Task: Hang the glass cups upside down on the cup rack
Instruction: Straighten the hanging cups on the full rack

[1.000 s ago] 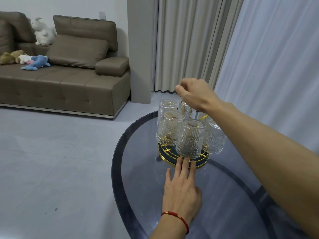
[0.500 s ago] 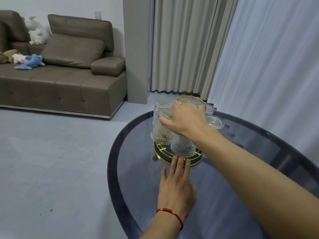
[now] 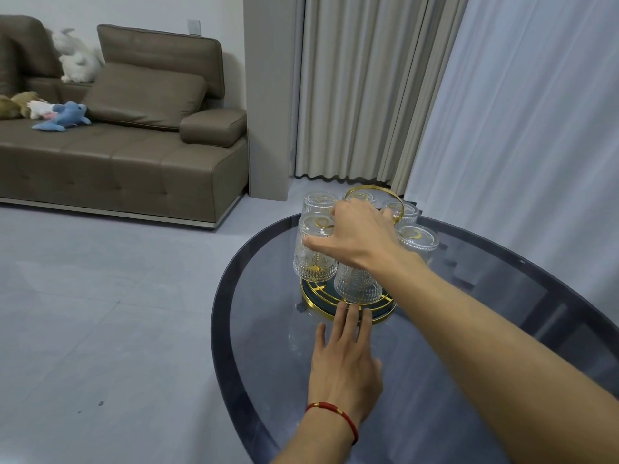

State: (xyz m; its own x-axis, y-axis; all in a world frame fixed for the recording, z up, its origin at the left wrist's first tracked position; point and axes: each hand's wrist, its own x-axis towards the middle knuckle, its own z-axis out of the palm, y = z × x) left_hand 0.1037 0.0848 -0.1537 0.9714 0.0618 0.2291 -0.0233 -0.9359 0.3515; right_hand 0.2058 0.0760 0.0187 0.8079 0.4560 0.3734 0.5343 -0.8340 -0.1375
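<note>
The cup rack stands on the glass table, with a dark round base edged in gold and a gold ring handle on top. Several ribbed glass cups hang on it upside down, among them a left front cup, a back left cup and a right cup. My right hand lies over the top of the front cup, fingers curled around it and thumb stretched to the left. My left hand lies flat on the table, fingertips touching the base rim.
The round dark glass table ends close to the left of the rack, with grey floor beyond. A brown sofa with plush toys stands at the far left. Curtains hang behind and to the right.
My right hand came down from the ring handle onto the front cup and has settled there. My left hand has stayed against the base. The view has shifted slightly.
</note>
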